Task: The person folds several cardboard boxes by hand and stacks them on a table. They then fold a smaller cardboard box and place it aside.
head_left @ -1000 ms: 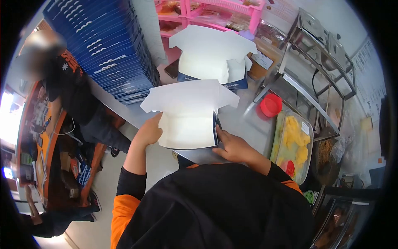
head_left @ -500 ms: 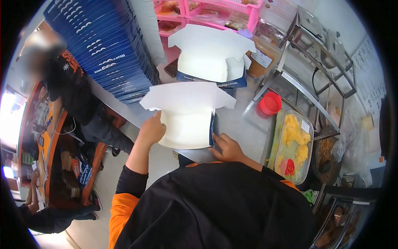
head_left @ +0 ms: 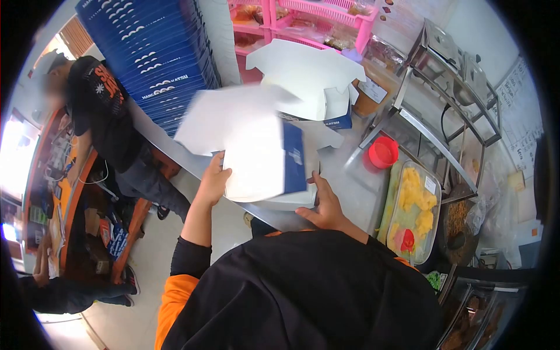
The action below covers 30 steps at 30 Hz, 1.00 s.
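My left hand (head_left: 213,179) is closed on the left edge of an open cardboard food box (head_left: 254,169), white inside with a blue side panel. It is tilted, and its raised lid is blurred by motion. Beneath it is a second open box (head_left: 326,137), mostly hidden, with a lid flap and its lower right part showing. My right hand (head_left: 326,205) grips the right edge of this lower box, thumb in front and fingers along the side. Behind them on the steel counter stands another open white-and-blue box (head_left: 306,73).
A tall stack of flat blue boxes (head_left: 154,64) rises at the left. Pink baskets (head_left: 318,38) stand at the back. To the right are a red cup (head_left: 382,153), a tray of yellow food (head_left: 415,204) and a metal rack (head_left: 431,125). A co-worker (head_left: 96,105) stands at the left.
The upper box has been lifted and turned leftward in my left hand, uncovering part of a box below. My right hand has shifted slightly right, at the lower box's edge.
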{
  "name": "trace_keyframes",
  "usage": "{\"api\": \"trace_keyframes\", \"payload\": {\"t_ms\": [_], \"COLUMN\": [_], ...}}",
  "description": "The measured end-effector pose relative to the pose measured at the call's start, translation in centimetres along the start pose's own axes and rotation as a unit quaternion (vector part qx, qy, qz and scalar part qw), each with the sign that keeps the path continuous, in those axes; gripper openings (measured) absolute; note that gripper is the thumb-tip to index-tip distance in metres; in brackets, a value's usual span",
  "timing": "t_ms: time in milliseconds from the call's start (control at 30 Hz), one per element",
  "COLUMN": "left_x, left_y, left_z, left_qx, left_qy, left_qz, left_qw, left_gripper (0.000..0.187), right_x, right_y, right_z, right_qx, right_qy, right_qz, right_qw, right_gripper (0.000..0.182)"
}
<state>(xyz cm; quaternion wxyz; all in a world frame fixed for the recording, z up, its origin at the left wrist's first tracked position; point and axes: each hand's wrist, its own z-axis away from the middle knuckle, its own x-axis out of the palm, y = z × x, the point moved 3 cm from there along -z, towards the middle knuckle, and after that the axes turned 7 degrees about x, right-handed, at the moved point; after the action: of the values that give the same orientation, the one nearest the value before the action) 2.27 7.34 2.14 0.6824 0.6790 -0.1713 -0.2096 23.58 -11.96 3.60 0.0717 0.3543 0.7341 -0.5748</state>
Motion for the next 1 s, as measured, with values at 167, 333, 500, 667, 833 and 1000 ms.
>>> {"api": "trace_keyframes", "payload": {"t_ms": [167,333,500,667,833,1000], "left_x": [-3.5,-6.9,-9.2,-5.5,-3.6,-2.7], "left_y": [-2.4,0.0,-3.1,0.4,0.2,5.5], "left_z": [1.3,4.0,5.4,4.4,3.1,5.8], "left_qx": [0.034,0.045,0.013,-0.084,-0.057,-0.005], "left_qy": [0.078,0.114,0.131,0.137,0.177,0.196], "left_qz": [0.216,-0.107,-0.337,-0.430,-0.421,-0.199], "left_qw": [0.973,0.987,0.932,0.889,0.888,0.960], "left_gripper": [0.036,0.044,0.046,0.046,0.048,0.060], "right_x": [-0.4,-2.2,-7.1,-9.2,-9.0,-7.9], "right_y": [1.5,3.7,1.9,-0.5,-1.7,-3.6], "right_z": [-0.1,0.3,0.0,-0.1,0.2,-0.1], "right_qx": [0.038,-0.025,-0.041,-0.109,-0.147,-0.200], "right_qy": [-0.078,-0.050,0.112,0.177,0.196,0.162], "right_qz": [0.125,0.156,0.172,0.177,0.160,0.131], "right_qw": [0.988,0.986,0.978,0.962,0.956,0.957], "right_gripper": [0.054,0.028,0.023,0.026,0.026,0.025]}}
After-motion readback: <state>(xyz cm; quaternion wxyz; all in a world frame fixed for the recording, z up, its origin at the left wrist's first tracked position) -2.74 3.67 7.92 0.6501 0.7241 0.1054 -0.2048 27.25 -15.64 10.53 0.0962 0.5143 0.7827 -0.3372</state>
